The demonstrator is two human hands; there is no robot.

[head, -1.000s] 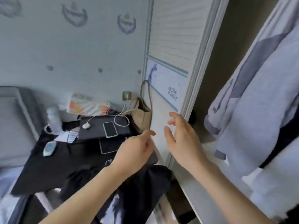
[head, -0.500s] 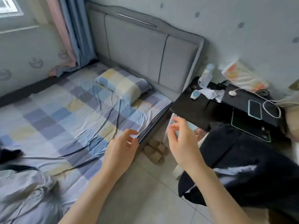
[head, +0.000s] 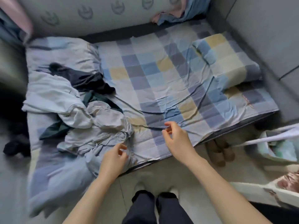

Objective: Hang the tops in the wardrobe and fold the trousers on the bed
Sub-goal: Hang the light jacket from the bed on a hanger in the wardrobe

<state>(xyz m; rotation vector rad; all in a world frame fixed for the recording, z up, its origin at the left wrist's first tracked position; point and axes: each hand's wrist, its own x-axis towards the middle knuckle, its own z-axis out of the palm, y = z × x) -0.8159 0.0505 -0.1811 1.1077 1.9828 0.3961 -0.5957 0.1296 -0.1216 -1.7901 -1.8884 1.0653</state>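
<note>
reaching down over the near edge of the bed (head: 191, 88), both hands are empty: the left hand (head: 113, 160) hovers just above the closest folds of the pile of clothes (head: 90, 120), fingers loosely curled with nothing in its grip, and the right hand (head: 177, 139) hangs over the bare checked sheet with its thumb and fingers bent but not closed on any cloth. that spacing reads as a reach for the next garment, the left going for the pile while the right waits over the flat patch of sheet, probably kept free as folding room for trousers. the clothes lie heaped on the left part of the bed, pale grey-white pieces tangled with a dark navy garment (head: 85, 78) and a dark green one (head: 53, 128) poking out underneath; which of these are tops and which are trousers cannot be told from the crumple. a pillow (head: 226, 62) sits at the far right by the headboard, well apart from the pile. the wardrobe is out of view. a dark item (head: 14, 146) lies off the left edge of the bed, blurred, and whether it is laundry is unclear. a pair of slippers (head: 218, 151) peeks from under the bed, and a bag (head: 278, 147) at the right is cut off by the frame edge. whether the left fingertips already touch the fabric is hard to make out.
</note>
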